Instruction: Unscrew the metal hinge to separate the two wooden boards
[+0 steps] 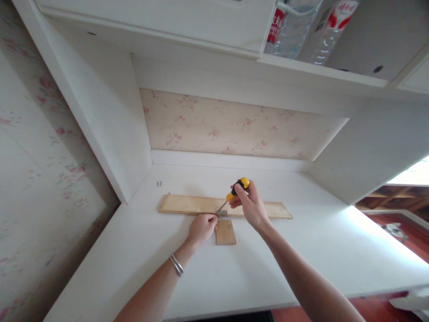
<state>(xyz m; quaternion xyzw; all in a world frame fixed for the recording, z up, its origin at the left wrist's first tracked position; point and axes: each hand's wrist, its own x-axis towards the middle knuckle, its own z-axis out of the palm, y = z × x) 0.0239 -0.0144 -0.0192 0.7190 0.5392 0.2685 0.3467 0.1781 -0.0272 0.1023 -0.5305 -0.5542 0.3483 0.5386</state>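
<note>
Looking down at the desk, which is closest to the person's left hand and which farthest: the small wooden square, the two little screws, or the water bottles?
From the left hand:
1. Small wooden square, just to its right on the desk.
2. Two little screws, back left on the desk.
3. Water bottles, up on the shelf, far right.

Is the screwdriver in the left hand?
No. The right hand grips the yellow-and-black screwdriver, while the left hand rests by the small metal hinge on the long wooden strip.

Matt bare wood plank [187,204], smooth white laminate desk [301,250], metal hinge [221,213].
</note>
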